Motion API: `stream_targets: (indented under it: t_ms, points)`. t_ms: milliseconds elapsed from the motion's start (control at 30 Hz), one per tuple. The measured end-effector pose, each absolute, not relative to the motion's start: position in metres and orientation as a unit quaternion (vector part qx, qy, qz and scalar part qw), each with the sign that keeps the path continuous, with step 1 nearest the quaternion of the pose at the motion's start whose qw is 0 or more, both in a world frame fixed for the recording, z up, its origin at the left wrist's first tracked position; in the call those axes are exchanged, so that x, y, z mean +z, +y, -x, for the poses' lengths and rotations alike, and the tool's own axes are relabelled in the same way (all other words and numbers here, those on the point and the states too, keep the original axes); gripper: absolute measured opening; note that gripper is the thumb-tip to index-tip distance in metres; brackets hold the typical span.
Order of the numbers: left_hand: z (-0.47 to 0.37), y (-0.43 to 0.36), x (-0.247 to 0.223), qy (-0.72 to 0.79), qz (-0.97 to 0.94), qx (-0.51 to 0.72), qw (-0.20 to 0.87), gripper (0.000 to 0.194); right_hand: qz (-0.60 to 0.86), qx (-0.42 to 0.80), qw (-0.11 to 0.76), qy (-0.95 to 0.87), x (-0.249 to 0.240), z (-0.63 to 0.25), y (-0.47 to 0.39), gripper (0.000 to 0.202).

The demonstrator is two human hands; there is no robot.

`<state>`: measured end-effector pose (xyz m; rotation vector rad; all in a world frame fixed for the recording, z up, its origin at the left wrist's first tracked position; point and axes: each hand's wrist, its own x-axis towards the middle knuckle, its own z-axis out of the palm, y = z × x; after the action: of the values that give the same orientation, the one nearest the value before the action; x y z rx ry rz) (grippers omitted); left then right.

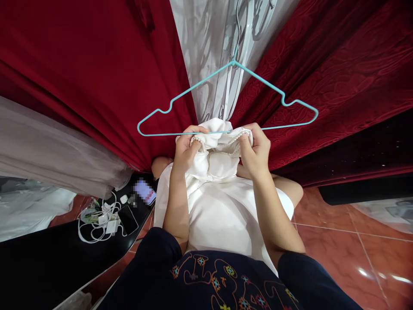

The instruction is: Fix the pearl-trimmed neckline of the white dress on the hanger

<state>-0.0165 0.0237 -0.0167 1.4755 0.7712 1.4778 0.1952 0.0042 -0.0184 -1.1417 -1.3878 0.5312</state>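
Note:
A white garment (222, 165) with pearl-like beading along its neckline lies over my lap, its top raised between both hands. My left hand (188, 148) is closed on the beaded edge at the left. On the right side, my right hand (256, 148) pinches the other part of that edge. A light blue hanger (206, 80) hangs in front of me by its hook. Its bottom bar runs by my fingers and across the top of the garment; part of the bar near my right hand is hidden by cloth.
Red curtains (97, 64) hang on both sides, with white sheer cloth (206, 43) between them. At the left, a black bench (64, 254) holds white cables (103, 221), a dark phone (128, 219) and a lit phone (145, 191). Red tiles (338, 245) cover the floor.

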Motion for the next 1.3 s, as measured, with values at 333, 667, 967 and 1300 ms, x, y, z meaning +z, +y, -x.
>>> stream_targets:
  t_ms: [333, 667, 967, 1300]
  points:
    - [0.081, 0.043, -0.036, 0.541, -0.524, 0.616, 0.229, 0.017, 0.532, 0.173, 0.57, -0.602, 0.005, -0.227, 0.01, 0.021]
    - [0.114, 0.06, 0.015, 0.54, -0.425, 0.713, 0.139, 0.02, 0.526, 0.178, 0.576, -0.599, 0.002, -0.225, 0.009, 0.023]
    - [0.049, 0.061, 0.049, 0.469, -0.56, 0.662, 0.17, 0.015, 0.503, 0.186, 0.589, -0.605, -0.004, -0.222, 0.01, 0.017]
    - [0.045, 0.028, 0.039, 0.475, -0.56, 0.614, 0.291, 0.018, 0.511, 0.19, 0.573, -0.612, -0.013, -0.219, 0.014, 0.021]
